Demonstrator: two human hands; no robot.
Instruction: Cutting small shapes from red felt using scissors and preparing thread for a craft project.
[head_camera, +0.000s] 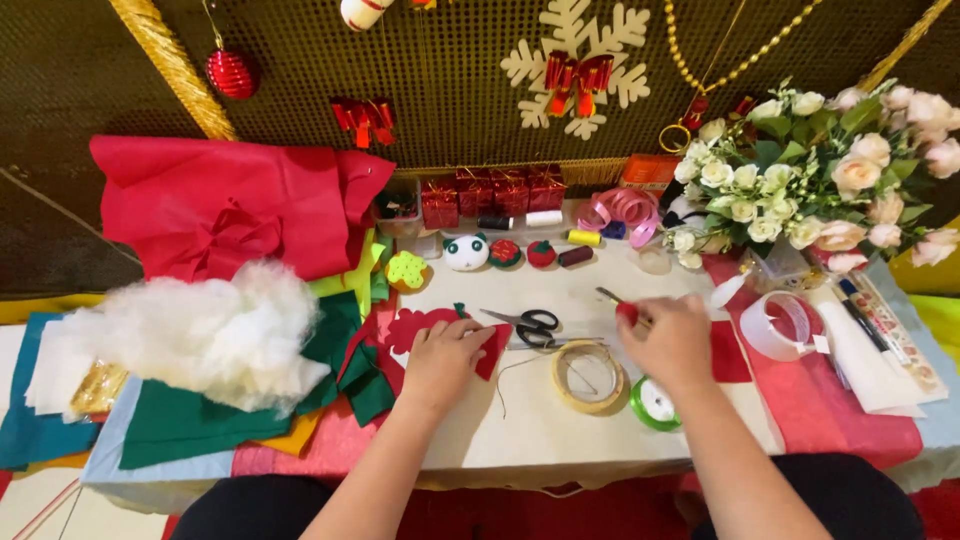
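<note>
bright, even overhead light, soft short shadows, slight wide-angle bending at the edges, mild softness throughout

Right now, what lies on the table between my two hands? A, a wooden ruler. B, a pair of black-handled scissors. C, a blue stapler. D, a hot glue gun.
B: the black-handled scissors lie on the table between the left hand, which rests on a red felt piece, and the right hand; no glue gun, stapler or ruler shows there.
</note>
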